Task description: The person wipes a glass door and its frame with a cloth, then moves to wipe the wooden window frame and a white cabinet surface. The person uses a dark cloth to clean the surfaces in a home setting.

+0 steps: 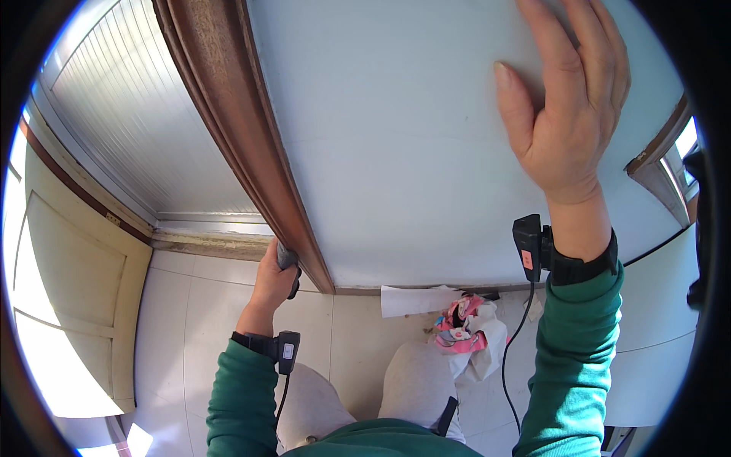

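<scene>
Low beside the brown wooden door frame (245, 125), my left hand (269, 285) grips a tool with a grey handle (285, 257) and a dark part below the fist. The tool's kind cannot be made out, as my fist hides much of it. Higher up on the right, my right hand (577, 114) lies or hovers over the pale wall (388, 148), back of the hand towards me and thumb apart. It holds nothing; whether the palm touches the wall is unclear, and the top edge of the view cuts off some fingertips.
A ribbed light panel door (154, 125) fills the opening at left, with a cream door (74, 263) nearer. Crumpled pink and white cloth or plastic (468, 337) and a white sheet (417, 300) lie on the tiled floor (354, 320) by the wall. Cables hang from both wrist devices.
</scene>
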The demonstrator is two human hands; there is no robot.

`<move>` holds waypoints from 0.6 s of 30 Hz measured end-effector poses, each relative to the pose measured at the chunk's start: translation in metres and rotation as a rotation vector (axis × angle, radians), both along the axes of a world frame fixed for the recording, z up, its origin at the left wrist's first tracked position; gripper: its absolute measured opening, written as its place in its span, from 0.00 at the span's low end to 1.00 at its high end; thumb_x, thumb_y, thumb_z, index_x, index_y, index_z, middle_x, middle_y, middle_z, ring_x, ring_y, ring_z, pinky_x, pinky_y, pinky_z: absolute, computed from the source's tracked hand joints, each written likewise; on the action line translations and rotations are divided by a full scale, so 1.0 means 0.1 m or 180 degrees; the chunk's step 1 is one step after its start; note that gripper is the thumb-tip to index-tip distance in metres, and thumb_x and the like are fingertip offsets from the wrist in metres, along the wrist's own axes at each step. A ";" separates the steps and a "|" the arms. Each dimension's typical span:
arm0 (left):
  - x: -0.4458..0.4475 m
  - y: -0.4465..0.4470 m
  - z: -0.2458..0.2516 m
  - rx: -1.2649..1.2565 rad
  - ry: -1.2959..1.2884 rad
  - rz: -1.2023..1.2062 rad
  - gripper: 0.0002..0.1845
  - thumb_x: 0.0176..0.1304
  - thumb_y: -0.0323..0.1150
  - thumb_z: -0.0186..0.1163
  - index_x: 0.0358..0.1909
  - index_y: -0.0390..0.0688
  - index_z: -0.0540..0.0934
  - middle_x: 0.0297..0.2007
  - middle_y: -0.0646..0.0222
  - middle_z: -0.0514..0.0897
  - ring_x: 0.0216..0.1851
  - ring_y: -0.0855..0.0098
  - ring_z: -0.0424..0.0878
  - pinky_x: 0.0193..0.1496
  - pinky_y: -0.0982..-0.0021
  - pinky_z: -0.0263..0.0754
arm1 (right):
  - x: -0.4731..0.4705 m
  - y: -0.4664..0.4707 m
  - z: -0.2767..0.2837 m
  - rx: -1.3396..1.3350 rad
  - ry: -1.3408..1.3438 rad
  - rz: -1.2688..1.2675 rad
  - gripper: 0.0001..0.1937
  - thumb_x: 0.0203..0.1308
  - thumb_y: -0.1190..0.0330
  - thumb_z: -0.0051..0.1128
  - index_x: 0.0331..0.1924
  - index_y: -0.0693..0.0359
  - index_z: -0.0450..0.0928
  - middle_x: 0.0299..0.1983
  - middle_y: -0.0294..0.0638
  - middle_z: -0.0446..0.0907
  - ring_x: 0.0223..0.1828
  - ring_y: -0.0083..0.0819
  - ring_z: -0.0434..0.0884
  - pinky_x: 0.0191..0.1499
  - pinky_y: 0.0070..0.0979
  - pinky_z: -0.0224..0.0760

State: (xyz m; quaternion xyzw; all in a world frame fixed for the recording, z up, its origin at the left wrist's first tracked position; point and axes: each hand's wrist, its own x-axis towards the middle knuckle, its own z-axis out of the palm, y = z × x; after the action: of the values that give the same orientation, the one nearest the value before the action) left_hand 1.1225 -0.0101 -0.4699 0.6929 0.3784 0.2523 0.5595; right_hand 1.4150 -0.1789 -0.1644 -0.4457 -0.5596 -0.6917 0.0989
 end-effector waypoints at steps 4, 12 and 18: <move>0.06 -0.05 -0.70 -0.0021 0.1113 -0.0036 0.29 0.52 0.20 0.52 0.60 0.40 0.70 0.43 0.58 0.81 0.48 0.62 0.79 0.53 0.64 0.72 | -0.02 0.01 0.00 0.0018 -0.0089 -0.0172 0.23 0.66 0.59 0.47 0.59 0.65 0.74 0.66 0.55 0.66 0.70 0.51 0.61 0.67 0.44 0.60; -0.41 -0.38 -0.72 -0.2484 -0.0853 -0.0413 0.33 0.49 0.17 0.53 0.63 0.38 0.69 0.49 0.66 0.78 0.50 0.69 0.76 0.57 0.69 0.71 | -0.06 -0.01 -0.01 -0.0011 -0.0048 -0.0146 0.23 0.64 0.61 0.50 0.60 0.63 0.74 0.67 0.53 0.66 0.70 0.50 0.61 0.69 0.47 0.56; -0.41 -0.50 0.14 -0.0915 -0.1247 0.0277 0.31 0.57 0.15 0.53 0.65 0.39 0.67 0.50 0.69 0.77 0.52 0.74 0.74 0.61 0.69 0.67 | -0.05 0.00 0.00 -0.0008 -0.0009 -0.0065 0.23 0.64 0.61 0.50 0.61 0.63 0.74 0.67 0.53 0.66 0.70 0.50 0.61 0.70 0.48 0.54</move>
State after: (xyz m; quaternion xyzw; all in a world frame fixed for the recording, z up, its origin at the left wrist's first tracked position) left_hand 1.0818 -0.0599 -0.4559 0.5271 0.3241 0.3492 0.7037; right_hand 1.4096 -0.1792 -0.1643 -0.4506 -0.5560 -0.6925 0.0905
